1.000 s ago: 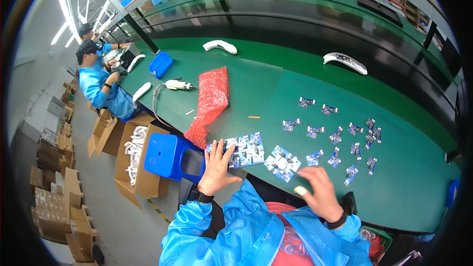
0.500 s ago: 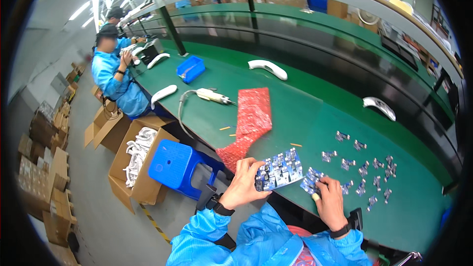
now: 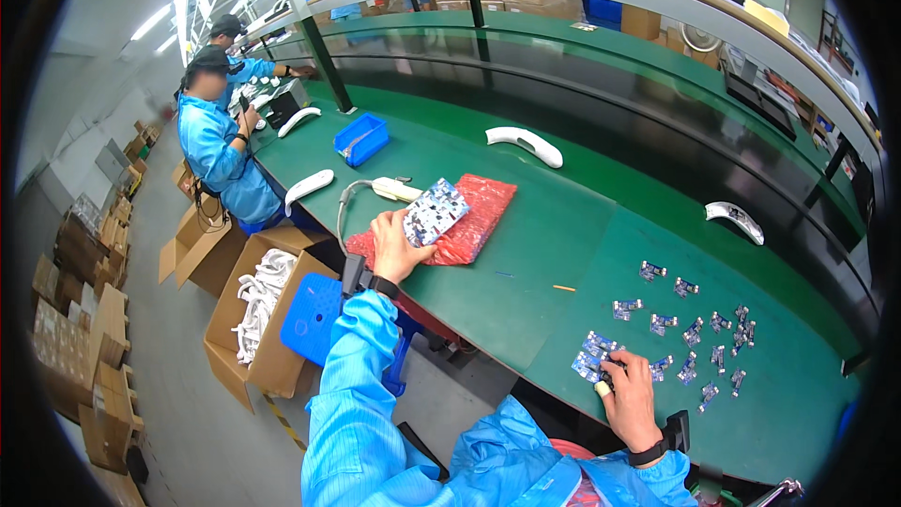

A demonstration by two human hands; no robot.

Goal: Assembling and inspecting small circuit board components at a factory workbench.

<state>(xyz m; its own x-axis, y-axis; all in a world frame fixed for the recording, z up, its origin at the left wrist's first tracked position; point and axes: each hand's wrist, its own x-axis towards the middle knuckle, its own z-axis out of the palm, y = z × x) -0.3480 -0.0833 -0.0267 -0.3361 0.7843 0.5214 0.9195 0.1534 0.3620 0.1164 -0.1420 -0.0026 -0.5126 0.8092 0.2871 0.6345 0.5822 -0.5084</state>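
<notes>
My left hand grips the edge of a blue-and-white circuit board panel, tilted above a red bubble-wrap bag that lies on the green table. Part of the bag is hidden behind the panel and the hand. At the table's near edge my right hand has its fingers closed on a smaller blue circuit board piece; its thumb wears a pale finger cover. Right of that hand, several small blue circuit boards lie scattered on the tabletop.
White curved casings lie along the table. Beyond the bag are a blue bin and a corded pale tool. On the left stand a blue stool, a carton of white parts, and a co-worker in blue.
My left hand has carried the circuit board panel left and away from me, over the bag. The bag has shifted and its near end is folded differently. My right hand has stayed nearly in place.
</notes>
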